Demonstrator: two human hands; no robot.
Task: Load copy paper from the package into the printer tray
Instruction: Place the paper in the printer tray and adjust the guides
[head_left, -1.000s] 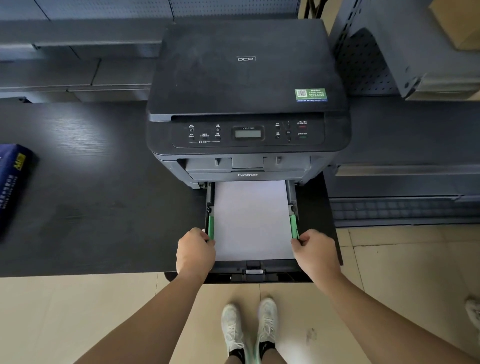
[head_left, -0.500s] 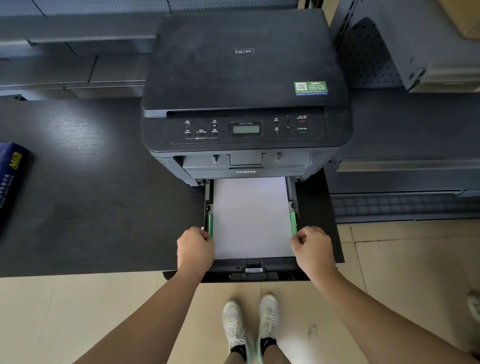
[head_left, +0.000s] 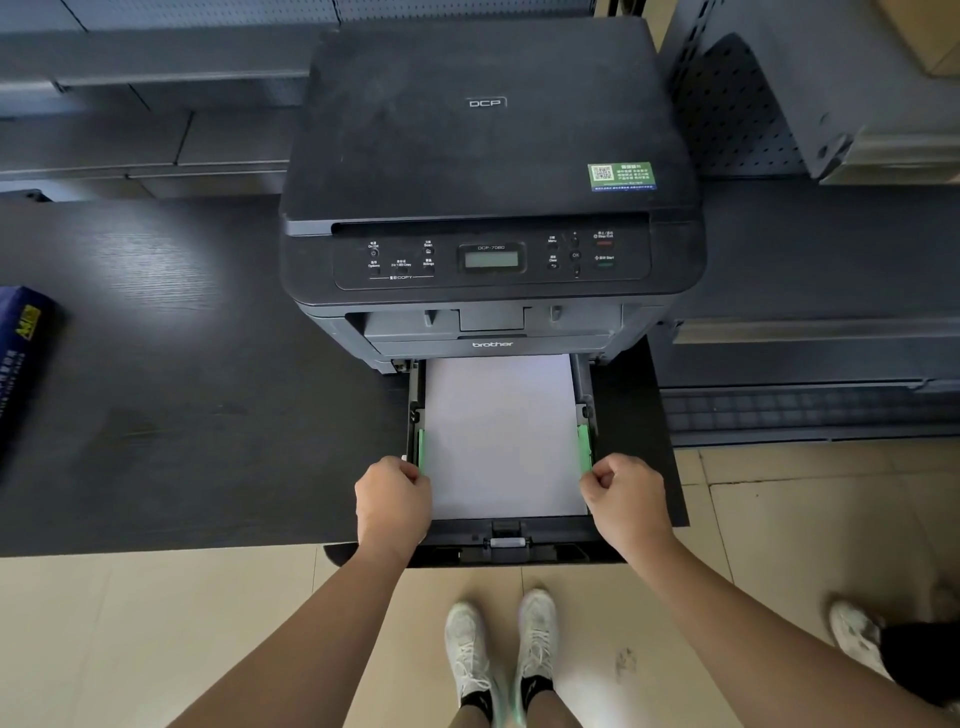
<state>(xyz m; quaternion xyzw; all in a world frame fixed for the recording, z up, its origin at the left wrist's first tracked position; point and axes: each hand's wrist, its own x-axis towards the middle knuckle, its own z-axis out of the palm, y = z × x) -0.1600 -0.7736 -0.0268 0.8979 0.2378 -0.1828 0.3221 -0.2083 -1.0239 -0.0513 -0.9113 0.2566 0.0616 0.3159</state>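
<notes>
White copy paper (head_left: 501, 436) already lies flat in pulled-out printer tray (head_left: 506, 545). Left hand (head_left: 393, 501), right hand (head_left: 626, 499): each grip curled tight on tray side. Tray not yet pushed in; blue package (head_left: 21, 358) on surface (head_left: 197, 415), well left.

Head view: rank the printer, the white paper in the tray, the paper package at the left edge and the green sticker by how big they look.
1. printer
2. white paper, partly inside the printer
3. paper package, cut off by the frame, so its rank against the paper is unsure
4. green sticker
</notes>
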